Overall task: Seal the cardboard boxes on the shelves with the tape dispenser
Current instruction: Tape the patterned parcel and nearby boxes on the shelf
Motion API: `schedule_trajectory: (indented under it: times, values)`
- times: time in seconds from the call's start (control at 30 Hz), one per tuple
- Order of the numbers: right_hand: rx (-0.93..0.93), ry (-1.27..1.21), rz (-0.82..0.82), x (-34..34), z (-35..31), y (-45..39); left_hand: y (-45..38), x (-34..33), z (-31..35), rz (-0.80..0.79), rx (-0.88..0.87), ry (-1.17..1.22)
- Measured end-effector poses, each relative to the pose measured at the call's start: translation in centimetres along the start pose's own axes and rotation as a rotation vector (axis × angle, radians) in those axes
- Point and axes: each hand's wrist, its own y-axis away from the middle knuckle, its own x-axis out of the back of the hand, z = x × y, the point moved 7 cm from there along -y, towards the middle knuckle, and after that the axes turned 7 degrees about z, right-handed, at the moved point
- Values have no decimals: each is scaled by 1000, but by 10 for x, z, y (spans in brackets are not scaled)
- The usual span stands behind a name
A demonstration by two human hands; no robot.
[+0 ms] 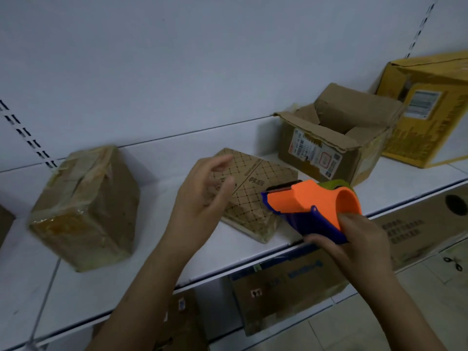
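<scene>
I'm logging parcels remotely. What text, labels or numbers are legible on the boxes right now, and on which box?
"韩后": printed on the top of the flat patterned box, beside its centre seam.
Shipping label on the open brown box: print and codes too small to read.
White label on the yellow box: blurred, unreadable.
Blue print and a small sticker on the lower-shelf box: blurred, unreadable.
Taped box: no text visible.

Orange-and-blue plastic tape dispenser (312, 211), orange on the upper shell and ring, deep blue below, a dark strip at its ten o'clock end. At nine o'clock from it, flat tan cardboard box (253, 193) printed with a dark diamond lattice. Plain brown taped cardboard box (84, 211) further toward nine. Open brown cardboard box (331, 145) with a white-and-red label at one o'clock. Yellow cardboard box (428, 110) beyond. White metal shelf (157, 254) underneath.
</scene>
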Motion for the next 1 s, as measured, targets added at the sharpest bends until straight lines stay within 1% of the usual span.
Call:
schedule_trajectory:
  times: [0.03,0.1,0.13,0.17,0.27,0.37,0.43,0.53,0.63,0.8,0.9,1.0]
  values:
    - [60,-2,24,2,-3,1,3,-6,11,-114,-31,42]
    - [147,12,54,3,-4,3,10,-17,29,-334,-108,33]
    - [180,31,61,2,-4,5,13,-21,34,-407,-128,22]
    - [209,45,62,1,-4,5,15,-24,38,-449,-149,11]
    - [276,45,69,0,-2,8,14,-27,47,-482,-218,-35]
    - [275,42,63,-1,2,10,13,-32,48,-532,-253,-37]
    - [257,48,51,-3,4,11,15,-35,49,-541,-298,17]
    - [255,52,61,-2,4,13,16,-37,50,-500,-339,62]
    - [255,36,68,-2,1,13,13,-37,49,-463,-345,56]
    - [259,44,69,0,3,14,12,-38,44,-487,-345,64]
    - [292,50,54,0,1,16,16,-37,43,-459,-396,-6]
    - [273,52,45,1,2,18,22,-38,52,-361,-501,-133]
